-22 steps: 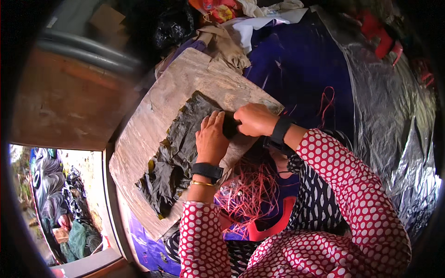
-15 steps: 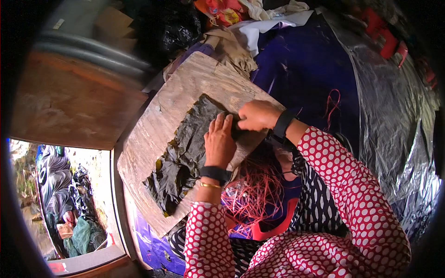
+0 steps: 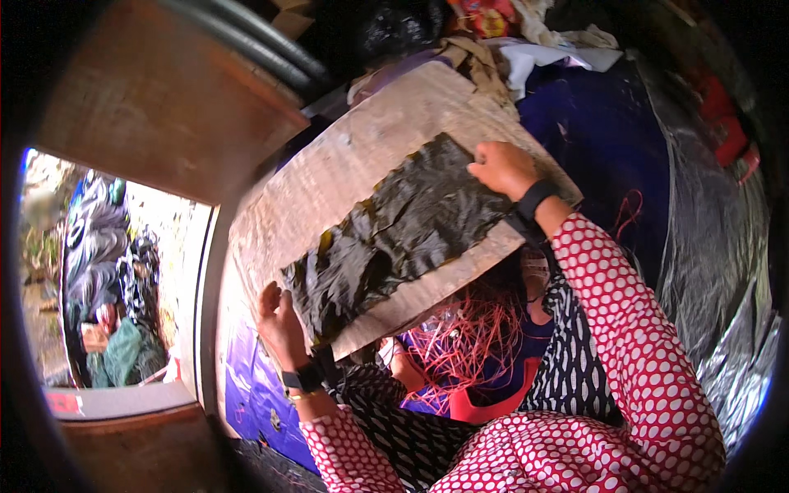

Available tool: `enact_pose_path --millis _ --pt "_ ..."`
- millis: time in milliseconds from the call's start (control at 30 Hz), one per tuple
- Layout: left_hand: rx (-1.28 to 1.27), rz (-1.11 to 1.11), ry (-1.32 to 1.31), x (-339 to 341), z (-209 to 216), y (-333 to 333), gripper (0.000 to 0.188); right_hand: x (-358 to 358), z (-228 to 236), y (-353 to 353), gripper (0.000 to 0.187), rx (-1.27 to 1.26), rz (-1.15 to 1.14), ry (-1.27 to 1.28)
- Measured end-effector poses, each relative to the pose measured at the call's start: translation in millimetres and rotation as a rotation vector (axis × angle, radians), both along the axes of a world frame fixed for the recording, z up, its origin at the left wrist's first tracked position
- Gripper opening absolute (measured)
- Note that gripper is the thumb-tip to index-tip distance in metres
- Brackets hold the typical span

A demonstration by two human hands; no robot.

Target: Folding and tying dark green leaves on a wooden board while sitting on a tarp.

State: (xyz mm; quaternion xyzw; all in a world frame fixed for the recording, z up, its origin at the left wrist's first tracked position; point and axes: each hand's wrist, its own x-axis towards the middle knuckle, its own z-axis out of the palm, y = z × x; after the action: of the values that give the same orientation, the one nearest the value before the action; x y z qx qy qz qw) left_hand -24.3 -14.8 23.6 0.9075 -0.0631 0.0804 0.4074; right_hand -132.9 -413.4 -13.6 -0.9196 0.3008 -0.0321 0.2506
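A dark green-black sheet of flattened, crinkled leaves (image 3: 411, 222) lies slantwise on a pale wooden board (image 3: 345, 168), its edges ragged and partly yellowish. At the sheet's right end is my right hand (image 3: 507, 171), its fingers curled closed at the edge; what they pinch, if anything, is hidden. My left hand (image 3: 282, 324) is beside the sheet's lower left end, over the board's left side, with fingers raised and apart. I see nothing held in it. Both wrists wear black bands.
Below the board lies a tangle of red-pink string (image 3: 468, 337) by a red plastic piece (image 3: 493, 403). Blue sheeting (image 3: 600, 131) and clear plastic sheeting (image 3: 711, 238) cover the right side. A brown wooden panel (image 3: 156, 107) stands left, above an opening with bundled bags.
My left hand has moved from the sheet's right part to its lower left end. My right hand stays at the right end. The view has shifted, and more of the leaf sheet shows.
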Motion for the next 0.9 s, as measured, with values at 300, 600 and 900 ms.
enact_pose_path --millis 300,600,900 --pt "0.051 -0.034 0.374 18.7 -48.9 48.7 0.034 10.2 -16.2 -9.0 0.028 -0.044 0.035 -0.008" --pt "0.051 0.003 0.359 25.3 -55.6 55.0 0.033 12.0 -14.3 -15.5 0.024 0.295 0.065 -0.205" --pt "0.235 0.088 0.326 16.0 -33.7 41.1 0.034 14.2 -24.9 -11.2 0.032 0.359 0.042 -0.153"
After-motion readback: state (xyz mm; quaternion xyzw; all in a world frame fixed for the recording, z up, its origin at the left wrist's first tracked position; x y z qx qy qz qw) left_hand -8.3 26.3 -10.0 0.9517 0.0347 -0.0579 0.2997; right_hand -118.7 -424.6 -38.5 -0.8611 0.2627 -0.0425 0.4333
